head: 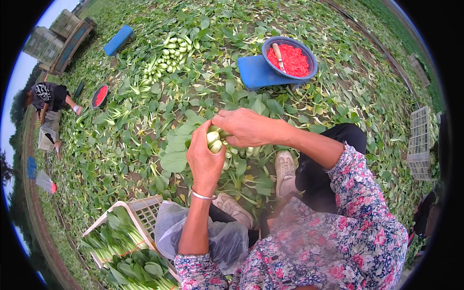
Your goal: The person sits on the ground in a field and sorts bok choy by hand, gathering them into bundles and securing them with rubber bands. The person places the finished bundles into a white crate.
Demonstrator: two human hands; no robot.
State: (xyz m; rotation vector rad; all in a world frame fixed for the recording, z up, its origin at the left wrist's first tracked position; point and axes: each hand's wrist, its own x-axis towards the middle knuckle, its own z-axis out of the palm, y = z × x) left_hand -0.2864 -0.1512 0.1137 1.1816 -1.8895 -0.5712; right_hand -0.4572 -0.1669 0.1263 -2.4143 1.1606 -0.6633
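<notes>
My left hand (206, 156), with a silver bangle at the wrist, is closed around a small bunch of bok choy (214, 141), whose pale stem ends face up. My right hand (241, 127) grips the same bunch from the other side; its fingertips are partly hidden. Broad green leaves spread out left of the hands. More bok choy (250, 151) lies on the ground just below my right hand. A purple basin (313, 69) full of red strips (295, 59), with a wooden-handled knife (278, 56) on them, rests on a blue stool (257, 72) beyond the hands.
A plastic crate (141, 210) of banded bok choy (123, 250) stands at lower left. A bok choy pile (172, 56) lies ahead, near a blue block-like object (119, 40). Another person (50, 96) bends over at far left, near a basin (99, 96). Another crate (418, 145) stands at right.
</notes>
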